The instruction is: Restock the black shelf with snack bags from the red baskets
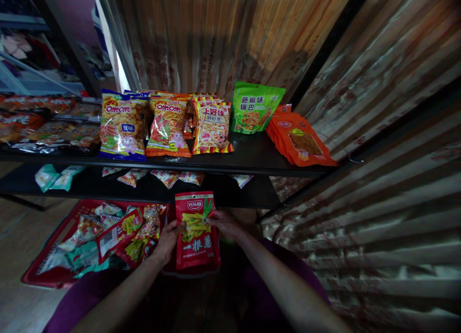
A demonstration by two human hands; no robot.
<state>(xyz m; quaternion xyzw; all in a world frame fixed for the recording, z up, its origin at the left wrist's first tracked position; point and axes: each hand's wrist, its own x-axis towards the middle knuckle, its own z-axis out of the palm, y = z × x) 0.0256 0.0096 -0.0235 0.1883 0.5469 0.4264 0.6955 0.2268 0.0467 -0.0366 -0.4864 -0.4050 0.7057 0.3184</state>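
Observation:
A red snack bag (197, 249) with yellow sticks pictured on it is held upright in front of the shelf. My left hand (168, 241) grips its left edge, and my right hand (226, 223) pinches its right edge. To the left, a red basket (46, 258) contains several snack packs, among them a tilted red bag (118, 234) and teal packs (85, 256). Part of the basket's interior is hidden behind the held bag.
The black upper shelf (248, 153) bears blue, orange, yellow and brown snack bags, a green pouch (254, 107) and stacked orange packs (300, 138). Small packs lie on the lower shelf (93, 184). A corrugated curtain (378, 203) hangs at the right.

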